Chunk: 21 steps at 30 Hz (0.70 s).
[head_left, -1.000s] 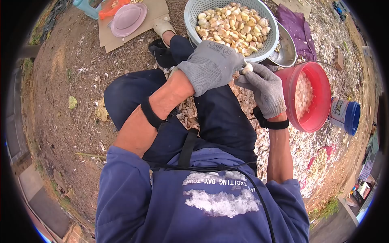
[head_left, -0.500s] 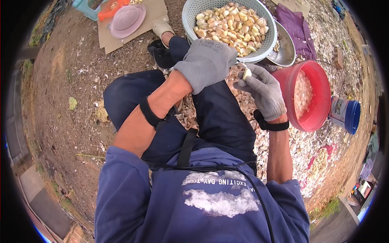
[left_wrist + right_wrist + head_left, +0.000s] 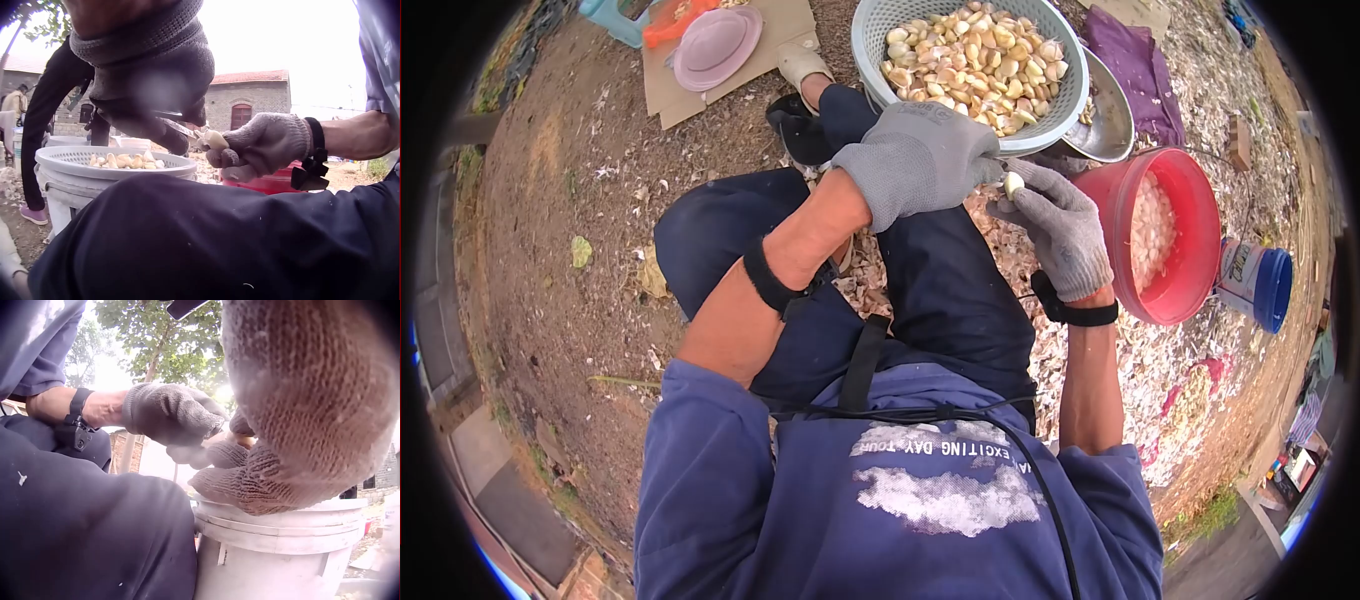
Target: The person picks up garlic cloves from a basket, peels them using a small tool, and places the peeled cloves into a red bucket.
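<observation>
Bends both arms (image 3: 812, 240) forward. Holds left hand (image 3: 928, 160) close beside right hand (image 3: 1060, 222) (both gloved), with fingers (image 3: 231, 174) curled.

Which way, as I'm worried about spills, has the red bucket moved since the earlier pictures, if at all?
No: in the head view, the red bucket sits as before beside the blue and white tub, with no visible shift either way.

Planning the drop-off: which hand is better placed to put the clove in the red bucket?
Probably the right hand: it pinches the clove and is nearer the red bucket; the left hand is farther off.
</observation>
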Tool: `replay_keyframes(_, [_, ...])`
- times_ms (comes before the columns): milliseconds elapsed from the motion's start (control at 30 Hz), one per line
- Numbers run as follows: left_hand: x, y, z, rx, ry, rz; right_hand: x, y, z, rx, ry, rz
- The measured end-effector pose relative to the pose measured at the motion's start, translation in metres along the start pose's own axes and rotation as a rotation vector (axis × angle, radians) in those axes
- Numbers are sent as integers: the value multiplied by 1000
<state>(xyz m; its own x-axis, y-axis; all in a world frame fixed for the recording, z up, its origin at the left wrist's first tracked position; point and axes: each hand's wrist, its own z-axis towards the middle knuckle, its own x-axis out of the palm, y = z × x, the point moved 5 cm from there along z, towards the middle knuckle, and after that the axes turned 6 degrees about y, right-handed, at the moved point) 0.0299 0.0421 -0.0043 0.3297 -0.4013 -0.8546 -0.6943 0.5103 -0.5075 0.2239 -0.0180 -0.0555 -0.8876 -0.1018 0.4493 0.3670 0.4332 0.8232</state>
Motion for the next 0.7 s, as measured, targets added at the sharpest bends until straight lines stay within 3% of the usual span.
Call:
replay_keyframes(200, [0,0,-3,21,-8,12,10,3,-2,36,-12,-70])
replay_keyframes(267, [4,-1,-3,48,21,-13,14,11,-7,-59,-17,-501])
replay_keyframes(700, [9,-2,0,10,44,10,17,4,-9,-53,-73,-446])
